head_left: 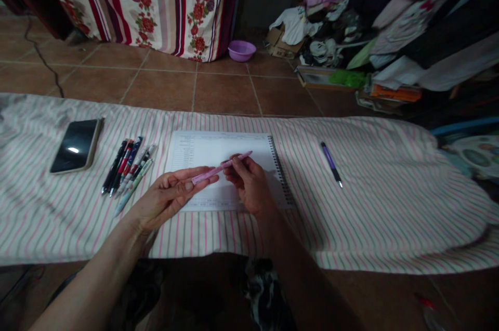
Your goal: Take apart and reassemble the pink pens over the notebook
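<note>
Between my two hands a pink pen [212, 171] is held at a slant above an open spiral notebook [230, 143]. My left hand [173, 193] pinches its lower-left end between thumb and fingers. Near the other end, by the pointed tip, the fingers of my right hand [247, 180] close around the barrel. The notebook's page has printed lines along its left side, and its wire binding runs down the right edge. Part of the page is hidden under my hands.
On the striped cloth [382, 175] a purple and black pen [331, 164] lies to the right. Several pens [128, 164] are bunched left of the notebook, beside a smartphone [76, 145]. Beyond are a purple basin [241, 50], a floral curtain [167, 3] and piled clothes [331, 3].
</note>
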